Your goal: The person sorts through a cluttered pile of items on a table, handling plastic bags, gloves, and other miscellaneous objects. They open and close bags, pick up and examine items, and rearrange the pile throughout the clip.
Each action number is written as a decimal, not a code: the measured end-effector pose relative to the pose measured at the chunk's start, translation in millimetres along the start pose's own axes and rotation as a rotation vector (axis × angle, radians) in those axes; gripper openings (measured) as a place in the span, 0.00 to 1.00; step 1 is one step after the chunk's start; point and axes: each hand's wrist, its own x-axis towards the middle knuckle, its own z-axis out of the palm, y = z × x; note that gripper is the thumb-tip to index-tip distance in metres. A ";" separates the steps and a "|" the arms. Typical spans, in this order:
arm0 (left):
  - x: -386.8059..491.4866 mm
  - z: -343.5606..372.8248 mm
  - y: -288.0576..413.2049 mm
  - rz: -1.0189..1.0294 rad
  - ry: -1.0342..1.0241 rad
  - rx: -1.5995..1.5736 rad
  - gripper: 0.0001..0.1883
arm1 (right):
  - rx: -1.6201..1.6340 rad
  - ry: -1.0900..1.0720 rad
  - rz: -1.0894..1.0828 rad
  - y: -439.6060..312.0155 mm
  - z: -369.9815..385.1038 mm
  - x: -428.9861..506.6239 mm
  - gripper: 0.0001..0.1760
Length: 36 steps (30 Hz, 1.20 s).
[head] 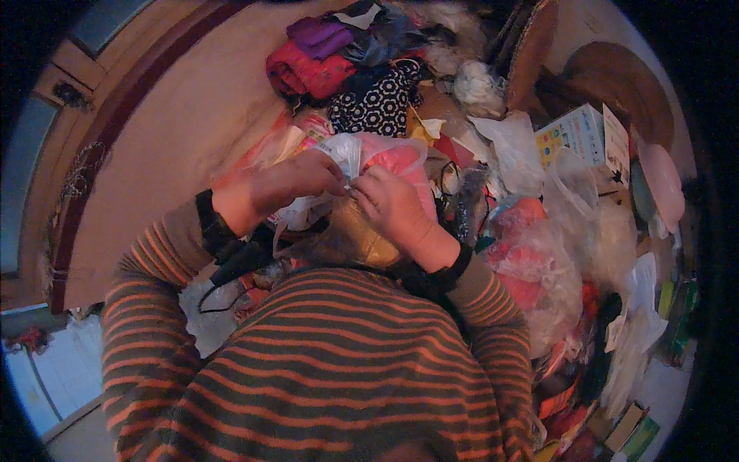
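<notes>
My left hand [300, 178] and my right hand [389, 203] meet over a pile of bags, their fingertips pinched together on a gathered white plastic bag [344, 151]. The exact grip is blurred. A pink plastic bag [398, 156] lies just beyond and beside my right hand. Below my hands, close to my body, is a yellowish-brown packet or bag [372, 237]. Farther off lie a black cloth with a white hexagon pattern [381, 101], a red bundle [309, 72] and a purple cloth [320, 36].
To the right, clear plastic bags with pink and red contents [531, 260] are heaped beside a printed cardboard box [577, 136] and a pink rounded object [661, 187]. A smooth pale brown surface [173, 138] with a dark red edge spans the left. Papers and bags crowd the far right.
</notes>
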 end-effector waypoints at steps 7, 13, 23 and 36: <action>8.8 2.0 -1.8 0.118 0.043 0.139 0.14 | 0.071 0.058 0.049 -2.5 -1.7 0.8 0.09; 9.4 -12.0 -12.7 -0.107 -0.346 -0.384 0.06 | 0.032 0.039 -0.024 -3.9 -3.7 0.3 0.09; -0.4 10.1 -14.5 -0.111 -0.123 -0.631 0.04 | 0.108 0.064 0.101 3.9 -0.2 6.5 0.11; 2.1 38.0 -25.0 0.274 0.510 0.064 0.10 | -0.031 0.165 0.026 8.3 -16.2 -0.9 0.11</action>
